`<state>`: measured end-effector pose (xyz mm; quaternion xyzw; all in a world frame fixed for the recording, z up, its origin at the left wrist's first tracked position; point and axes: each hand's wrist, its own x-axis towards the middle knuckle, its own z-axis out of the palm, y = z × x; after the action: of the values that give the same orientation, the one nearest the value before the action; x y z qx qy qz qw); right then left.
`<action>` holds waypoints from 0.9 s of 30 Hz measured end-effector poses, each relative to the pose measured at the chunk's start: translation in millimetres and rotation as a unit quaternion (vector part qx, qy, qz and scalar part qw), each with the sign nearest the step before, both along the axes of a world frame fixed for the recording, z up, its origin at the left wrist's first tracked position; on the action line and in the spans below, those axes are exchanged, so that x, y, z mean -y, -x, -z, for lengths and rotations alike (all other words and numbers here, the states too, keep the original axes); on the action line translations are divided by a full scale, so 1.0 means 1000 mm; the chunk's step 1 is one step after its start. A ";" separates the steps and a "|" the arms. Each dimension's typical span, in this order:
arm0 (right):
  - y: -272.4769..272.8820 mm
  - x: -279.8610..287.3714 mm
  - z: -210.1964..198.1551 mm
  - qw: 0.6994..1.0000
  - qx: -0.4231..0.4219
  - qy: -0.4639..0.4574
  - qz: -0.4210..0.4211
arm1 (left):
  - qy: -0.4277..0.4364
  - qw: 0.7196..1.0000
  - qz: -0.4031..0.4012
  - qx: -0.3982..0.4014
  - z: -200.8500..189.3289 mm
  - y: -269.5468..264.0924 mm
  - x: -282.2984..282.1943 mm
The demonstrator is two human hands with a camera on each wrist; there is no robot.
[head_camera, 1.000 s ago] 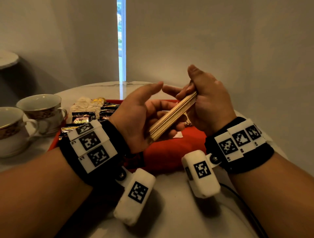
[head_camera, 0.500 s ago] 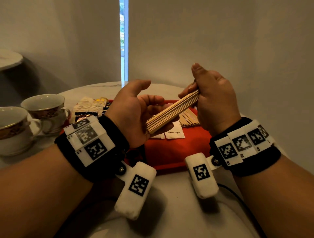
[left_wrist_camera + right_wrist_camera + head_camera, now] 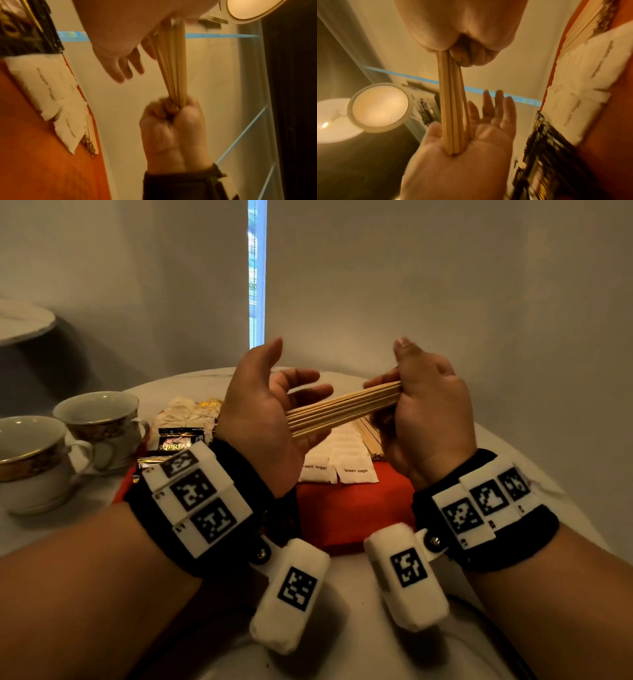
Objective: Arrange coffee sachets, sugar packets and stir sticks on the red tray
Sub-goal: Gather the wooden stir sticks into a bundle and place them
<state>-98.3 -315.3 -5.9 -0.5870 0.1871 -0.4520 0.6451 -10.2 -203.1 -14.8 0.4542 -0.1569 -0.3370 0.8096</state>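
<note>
A bundle of wooden stir sticks is held in the air above the red tray. My right hand grips one end in a fist. The other end butts against the palm of my left hand, whose fingers are spread. On the tray lie white brown sugar packets, black coffee sachets at the left and more stir sticks at the right.
Two gold-rimmed teacups on saucers stand left of the tray on the round white table. A pile of pale packets lies behind the coffee sachets. Walls close in behind and to the right.
Both hands have risen a little with the bundle and the sticks now lie flatter. My left fingers have opened away from the bundle, leaving only the palm against its end.
</note>
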 end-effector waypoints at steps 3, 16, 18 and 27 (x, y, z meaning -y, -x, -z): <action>-0.003 -0.011 0.004 0.999 0.001 0.016 -0.037 | 0.048 0.997 -0.057 -0.017 -0.005 0.000 -0.002; 0.006 0.009 -0.005 0.997 -0.011 0.071 -0.028 | -0.074 0.985 0.092 0.127 -0.004 -0.005 -0.004; 0.009 0.016 -0.007 0.994 -0.037 0.089 -0.042 | -0.086 0.978 0.105 0.155 -0.007 -0.007 -0.003; 0.006 0.011 -0.001 0.970 -0.115 0.198 -0.078 | -0.221 0.873 0.275 0.337 0.001 0.005 -0.007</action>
<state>-104.2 -325.9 -4.6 -0.7635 0.1205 -0.3579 0.5238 -15.6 -195.9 -15.3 0.6454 -0.4607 -0.3987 0.4607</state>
